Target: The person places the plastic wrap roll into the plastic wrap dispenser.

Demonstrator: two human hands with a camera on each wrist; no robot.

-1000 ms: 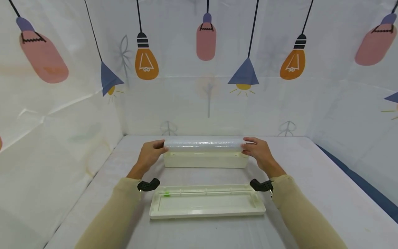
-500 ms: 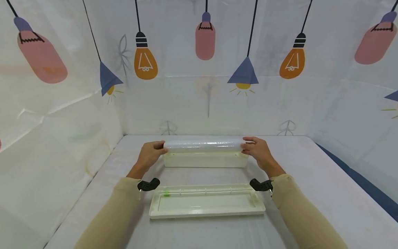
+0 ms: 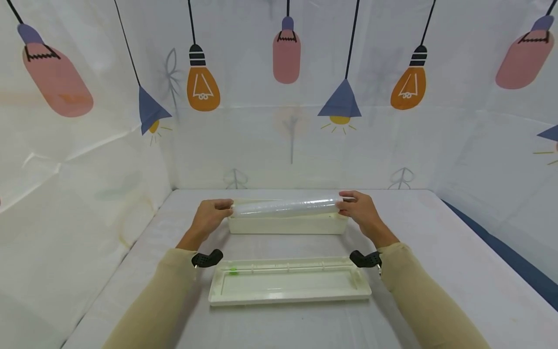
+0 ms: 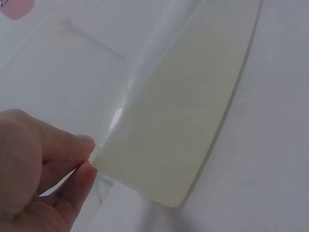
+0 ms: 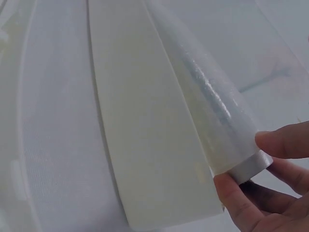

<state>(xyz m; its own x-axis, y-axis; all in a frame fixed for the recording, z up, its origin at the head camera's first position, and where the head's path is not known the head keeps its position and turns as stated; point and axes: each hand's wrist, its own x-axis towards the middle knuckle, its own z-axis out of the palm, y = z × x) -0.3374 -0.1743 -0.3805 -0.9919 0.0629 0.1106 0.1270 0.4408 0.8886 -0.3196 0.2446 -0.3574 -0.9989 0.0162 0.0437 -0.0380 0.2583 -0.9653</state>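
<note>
A shiny roll of cling film [image 3: 283, 208] lies slantwise over the open top of a long cream box [image 3: 287, 226], its right end higher than its left. My left hand [image 3: 207, 218] pinches the left end, down at the box's rim. At the other end, my right hand [image 3: 363, 211] grips the roll between thumb and fingers. The right wrist view shows the grey core end of the cling film roll [image 5: 212, 92] above the box wall [image 5: 145, 121]. In the left wrist view, thumb and fingers of the left hand [image 4: 43, 169] meet at the box corner.
A cream lid [image 3: 289, 287] with a green slider [image 3: 233, 271] on its rail lies on the white table [image 3: 301, 325], nearer to me than the box. White sheeting [image 3: 261, 145] printed with lamps stands behind and at both sides.
The roll's left end has dropped toward the box, so the roll now tilts and the box's far rim shows behind it. Both hands keep hold; the lid has not moved.
</note>
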